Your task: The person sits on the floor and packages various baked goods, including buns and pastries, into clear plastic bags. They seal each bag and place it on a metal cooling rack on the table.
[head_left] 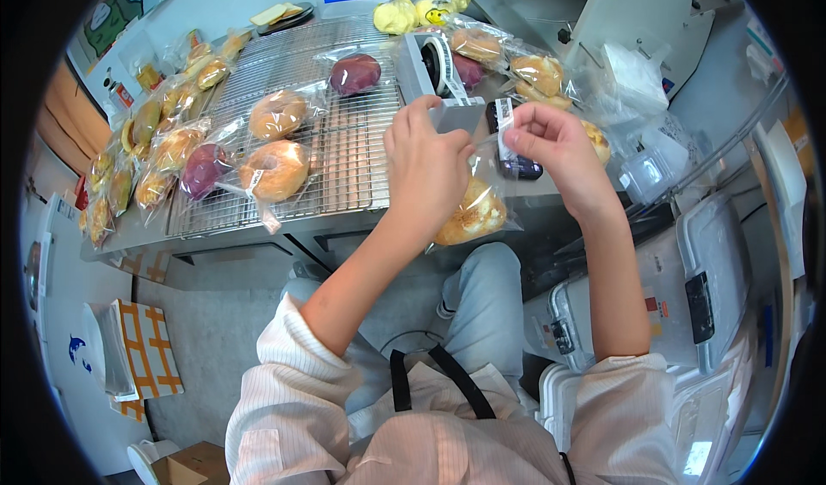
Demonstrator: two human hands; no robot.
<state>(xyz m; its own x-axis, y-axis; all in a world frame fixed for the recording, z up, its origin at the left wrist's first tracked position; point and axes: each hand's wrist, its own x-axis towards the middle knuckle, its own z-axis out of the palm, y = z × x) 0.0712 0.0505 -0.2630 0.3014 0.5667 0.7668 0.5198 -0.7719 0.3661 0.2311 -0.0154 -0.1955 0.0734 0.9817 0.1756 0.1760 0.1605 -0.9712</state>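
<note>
My left hand (429,159) rests its fingers on the front end of a grey tape dispenser (413,66), which holds a roll of printed labels (439,66). Between the thumb and fingers of my right hand (548,143) is a short printed label strip (505,120). Just behind and below that strip lies a dark object (519,168), partly hidden. Below my hands, at the counter's front edge, sits a bagged bread bun (474,214) in clear plastic. Whether my left hand touches this bag cannot be told.
Bagged bagels (276,170) and a purple bun (355,74) lie on a wire cooling rack (342,156). Several bagged breads (174,149) line the left side. More bagged buns (537,75) lie right of the dispenser. Lidded plastic bins (652,291) stand below at right.
</note>
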